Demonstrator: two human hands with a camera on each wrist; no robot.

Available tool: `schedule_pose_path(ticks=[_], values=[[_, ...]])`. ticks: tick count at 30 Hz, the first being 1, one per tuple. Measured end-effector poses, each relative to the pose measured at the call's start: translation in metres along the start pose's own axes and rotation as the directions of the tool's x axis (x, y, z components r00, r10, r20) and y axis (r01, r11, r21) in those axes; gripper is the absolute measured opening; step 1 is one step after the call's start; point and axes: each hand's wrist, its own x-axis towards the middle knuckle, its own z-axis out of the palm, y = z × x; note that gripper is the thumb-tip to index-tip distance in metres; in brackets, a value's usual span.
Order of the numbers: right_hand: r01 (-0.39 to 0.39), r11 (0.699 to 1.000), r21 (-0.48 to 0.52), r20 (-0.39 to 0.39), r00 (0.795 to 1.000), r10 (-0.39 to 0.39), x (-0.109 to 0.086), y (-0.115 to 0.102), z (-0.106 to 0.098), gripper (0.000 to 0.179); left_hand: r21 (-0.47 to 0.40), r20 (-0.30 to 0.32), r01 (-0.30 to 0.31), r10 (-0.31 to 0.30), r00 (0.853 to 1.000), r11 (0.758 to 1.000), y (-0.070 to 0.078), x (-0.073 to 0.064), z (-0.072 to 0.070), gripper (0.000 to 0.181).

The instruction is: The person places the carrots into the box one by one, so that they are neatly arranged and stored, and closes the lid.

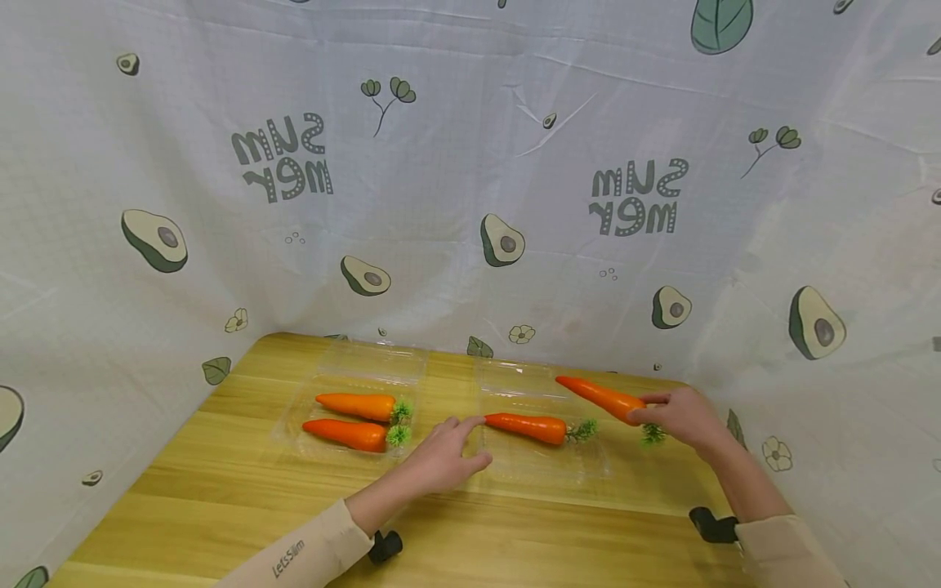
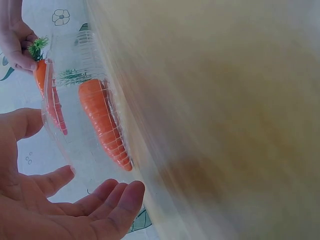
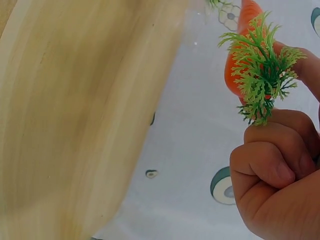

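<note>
Right fingers (image 1: 657,398) pinch a raised carrot (image 1: 599,398) — left fingers (image 2: 125,207), spread and empty, near the box edge (image 1: 540,474).

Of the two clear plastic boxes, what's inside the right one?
One tapered orange carrot with a green leafy top lies in the open, clear plastic box. The right hand holds another orange carrot outside it. Whatever is directly beneath the first carrot is covered.
</note>
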Motion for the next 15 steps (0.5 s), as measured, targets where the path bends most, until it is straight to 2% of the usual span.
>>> schedule_pose_path(ticks=[5, 15], values=[[0.002, 1.0, 0.004, 0.034, 0.999, -0.002, 0.0, -0.006, 0.002, 0.071, -0.013, 0.003, 0.001, -0.001, 1.0, 1.0, -0.001, 0.0, 0.0, 0.064], [0.042, 0.999, 0.012, 0.115, 0.992, -0.043, 0.002, -0.017, 0.013, 0.058, -0.011, 0.002, 0.002, -0.002, 1.0, 1.0, -0.001, 0.0, 0.0, 0.065]])
